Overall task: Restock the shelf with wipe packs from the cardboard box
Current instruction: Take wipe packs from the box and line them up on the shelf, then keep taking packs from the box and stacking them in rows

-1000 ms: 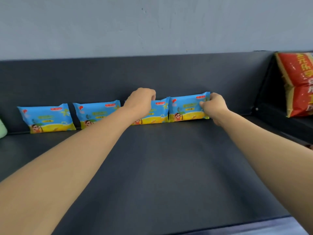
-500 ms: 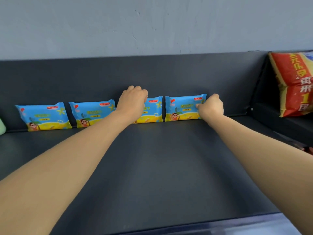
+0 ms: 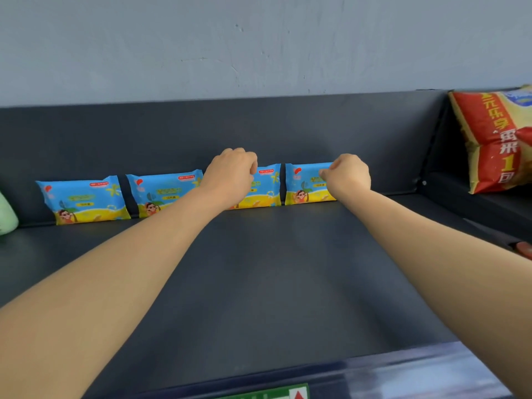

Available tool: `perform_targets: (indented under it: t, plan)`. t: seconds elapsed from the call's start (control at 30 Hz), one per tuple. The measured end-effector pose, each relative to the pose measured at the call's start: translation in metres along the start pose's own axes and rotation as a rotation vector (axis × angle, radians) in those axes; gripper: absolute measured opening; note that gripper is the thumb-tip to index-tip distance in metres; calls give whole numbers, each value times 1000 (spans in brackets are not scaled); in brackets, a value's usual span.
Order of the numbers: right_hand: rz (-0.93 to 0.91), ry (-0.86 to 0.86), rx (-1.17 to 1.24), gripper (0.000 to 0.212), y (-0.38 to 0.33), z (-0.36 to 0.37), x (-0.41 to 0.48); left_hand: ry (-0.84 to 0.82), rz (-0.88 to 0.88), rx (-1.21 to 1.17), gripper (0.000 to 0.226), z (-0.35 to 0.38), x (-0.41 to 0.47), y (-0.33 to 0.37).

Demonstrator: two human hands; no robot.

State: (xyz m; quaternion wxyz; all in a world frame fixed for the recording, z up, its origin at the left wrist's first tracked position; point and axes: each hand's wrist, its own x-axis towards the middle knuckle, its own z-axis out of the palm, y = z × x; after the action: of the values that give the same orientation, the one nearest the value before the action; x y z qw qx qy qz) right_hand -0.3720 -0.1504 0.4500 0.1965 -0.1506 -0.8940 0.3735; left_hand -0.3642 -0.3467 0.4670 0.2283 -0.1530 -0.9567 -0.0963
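Observation:
Four blue-and-yellow wipe packs stand in a row against the back wall of the dark shelf [image 3: 273, 269]. The first pack [image 3: 83, 200] and second pack [image 3: 161, 191] stand free on the left. My left hand [image 3: 230, 177] has its fingers curled over the left part of the third pack [image 3: 266, 188] and grips it. My right hand [image 3: 348, 174] pinches the right end of the fourth pack [image 3: 305, 185], hiding that end. The cardboard box is out of view.
A big red-and-yellow bag [image 3: 495, 139] leans in the neighbouring shelf bay on the right, past a divider. A pale green item [image 3: 5, 214] pokes in at the left edge. The shelf's front lip [image 3: 288, 393] carries a label strip.
The right hand has slid a little inward over the fourth pack's right end. The view shifted slightly right, showing more of the red bag. The packs stay upright in their row.

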Motion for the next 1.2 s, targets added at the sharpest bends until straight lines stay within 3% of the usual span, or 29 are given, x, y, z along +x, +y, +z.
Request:
perform_targets:
  t: [0.2, 0.4, 0.8, 1.07, 1.2]
  plan:
    - [-196, -22, -68, 19, -15, -9, -26, -57, 71, -65, 18, -17, -7, 10]
    - [-206, 104, -180, 22, 0, -44, -56, -135, 288, -162, 10, -31, -8, 56]
    - [0, 304, -339, 24, 87, -148, -154, -319, 721, -316, 6, -37, -68, 196]
    - [161, 432, -442, 24, 168, -225, -267, -483, 903, -395, 18, -35, -165, 311]
    - [325, 375, -458, 26, 230, -253, -325, -638, 930, -385, 19, -3, -232, 370]
